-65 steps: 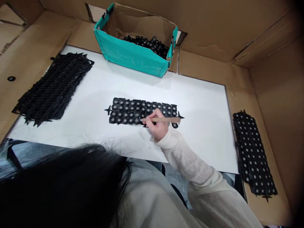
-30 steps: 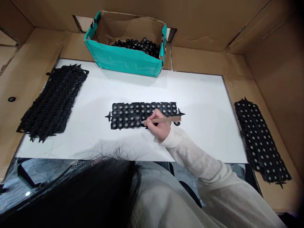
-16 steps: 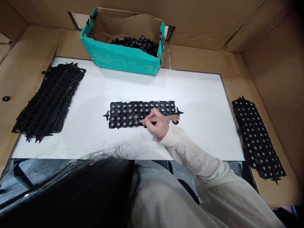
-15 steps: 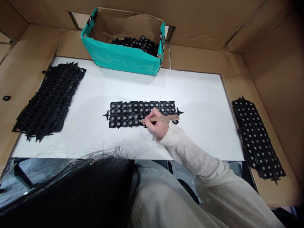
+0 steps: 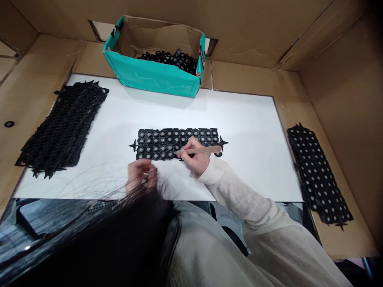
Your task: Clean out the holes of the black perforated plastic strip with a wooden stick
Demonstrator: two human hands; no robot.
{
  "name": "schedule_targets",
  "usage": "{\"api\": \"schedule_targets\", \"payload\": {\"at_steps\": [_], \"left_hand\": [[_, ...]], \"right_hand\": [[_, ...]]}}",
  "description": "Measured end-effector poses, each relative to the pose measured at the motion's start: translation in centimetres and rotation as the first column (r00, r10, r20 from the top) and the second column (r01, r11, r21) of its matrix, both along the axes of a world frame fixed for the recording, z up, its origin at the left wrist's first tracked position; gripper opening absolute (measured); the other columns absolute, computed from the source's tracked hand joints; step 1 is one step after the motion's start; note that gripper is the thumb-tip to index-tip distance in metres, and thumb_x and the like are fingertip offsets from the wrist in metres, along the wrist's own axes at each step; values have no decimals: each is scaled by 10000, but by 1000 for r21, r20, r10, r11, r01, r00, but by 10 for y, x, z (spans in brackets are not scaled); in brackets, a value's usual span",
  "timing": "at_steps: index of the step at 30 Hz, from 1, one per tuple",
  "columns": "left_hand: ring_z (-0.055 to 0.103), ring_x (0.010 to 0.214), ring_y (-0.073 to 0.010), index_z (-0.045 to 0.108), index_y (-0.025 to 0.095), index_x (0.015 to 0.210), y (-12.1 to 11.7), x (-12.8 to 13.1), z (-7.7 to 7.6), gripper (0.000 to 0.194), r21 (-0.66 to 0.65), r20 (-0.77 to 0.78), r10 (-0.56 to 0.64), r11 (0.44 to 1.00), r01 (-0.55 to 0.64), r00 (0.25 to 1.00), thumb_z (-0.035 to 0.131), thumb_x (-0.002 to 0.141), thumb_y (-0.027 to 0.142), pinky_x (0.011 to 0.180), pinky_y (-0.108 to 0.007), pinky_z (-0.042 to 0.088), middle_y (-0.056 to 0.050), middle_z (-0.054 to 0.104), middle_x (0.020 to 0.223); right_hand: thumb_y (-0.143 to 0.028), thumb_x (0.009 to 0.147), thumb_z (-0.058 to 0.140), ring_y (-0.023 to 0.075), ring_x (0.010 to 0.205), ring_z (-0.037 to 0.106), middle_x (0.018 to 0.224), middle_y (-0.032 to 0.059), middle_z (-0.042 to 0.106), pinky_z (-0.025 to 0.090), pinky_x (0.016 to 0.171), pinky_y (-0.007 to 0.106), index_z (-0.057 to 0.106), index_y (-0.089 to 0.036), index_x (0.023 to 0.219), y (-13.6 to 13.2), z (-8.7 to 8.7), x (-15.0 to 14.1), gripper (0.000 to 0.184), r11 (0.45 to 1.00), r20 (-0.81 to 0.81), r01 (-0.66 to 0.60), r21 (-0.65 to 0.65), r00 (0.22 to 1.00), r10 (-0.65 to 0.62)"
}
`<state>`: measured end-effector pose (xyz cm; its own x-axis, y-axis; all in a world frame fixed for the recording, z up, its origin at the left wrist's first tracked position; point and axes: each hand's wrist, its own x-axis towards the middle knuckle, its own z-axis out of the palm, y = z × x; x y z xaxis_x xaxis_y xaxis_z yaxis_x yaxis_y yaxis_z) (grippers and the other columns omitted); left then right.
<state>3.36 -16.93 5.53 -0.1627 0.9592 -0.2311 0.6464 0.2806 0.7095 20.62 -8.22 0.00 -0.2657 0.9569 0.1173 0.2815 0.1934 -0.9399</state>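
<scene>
While right hand [image 5: 197, 160] grips tool [image 5: 214, 149], left hand [image 5: 141, 173] perhaps touches tray [image 5: 159, 144]

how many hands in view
2: the right hand holds a brown pen-like tool over the middle black sheet; the left hand is by its near left corner, partly hidden by hair.

Stick [image 5: 213, 149]: matt, wood-like | centre tray [image 5: 159, 144]: plastic-looking | worktop [image 5: 248, 143]: smooth | box [image 5: 155, 75]: glossy
</scene>
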Motion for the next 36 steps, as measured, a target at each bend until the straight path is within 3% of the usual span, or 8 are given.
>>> {"api": "schedule_targets", "payload": {"at_steps": [3,7,10,14,20,26,29,36], "left_hand": [[508,1096,-293,614,122,989,16,4,-15,285,268,-311,41,962,47,950,434,878,312,976,-443,413,-126,588,1065],[440,1248,-273,552,122,1116,43,10,-22,309,375,-356,-21,913,164,934,462,853,258,1078,-436,338,-146,560,1238],[291,1376,-288,495,99,1232,64,17,-17,388,259,-413,-165,922,289,896,409,892,266,1125,-494,245,-153,426,1421],[272,1384,-306,375,73,1355,95,25,-11,473,107,-487,-279,921,374,828,369,907,227,1101,-524,261,-168,340,1478],[493,1152,-343,483,75,1267,125,19,-6,469,-17,-596,-391,879,476,701,522,842,270,1000,-472,368,-189,533,1219],[482,1120,-338,576,120,1101,136,9,-8,370,-34,-512,-433,874,486,742,599,781,304,953,-442,395,-166,523,1128],[497,1105,-301,608,148,1038,141,3,-13,276,21,-399,-446,869,494,801,548,799,274,971,-435,382,-129,571,1097],[591,963,-224,619,176,971,142,0,-19,240,151,-114,-399,898,413,910,530,795,312,913,-372,423,-55,674,1012]], "right_hand": [[-281,799,531,132,601,562,628,-33,550,436,564,271,389,-231,730,0,-1,0,165,1000,-19,11,10,1000,-10],[-277,804,529,132,584,558,624,-34,568,423,553,269,396,-232,747,1,-1,-1,152,999,-84,39,-24,996,-41],[-270,826,495,124,558,552,618,-40,580,415,543,266,390,-233,763,2,3,-1,128,994,-159,14,-105,987,-31],[-277,827,483,119,562,558,615,-53,546,421,548,267,387,-231,762,2,8,-1,125,987,-248,-11,-159,968,-29],[-327,840,495,102,556,556,600,-63,520,418,534,248,385,-229,779,5,4,-1,160,987,-302,22,-160,951,-70],[-409,860,498,110,612,565,684,-31,559,452,599,280,446,-229,859,16,4,9,187,987,-301,137,-80,941,-155],[-401,846,531,124,686,575,766,-4,588,452,644,297,496,-222,883,21,6,12,186,989,-252,143,-30,957,-146],[-301,811,566,97,588,453,662,-43,484,362,562,257,461,-221,818,22,6,14,133,994,-102,105,1,989,-104]]}}
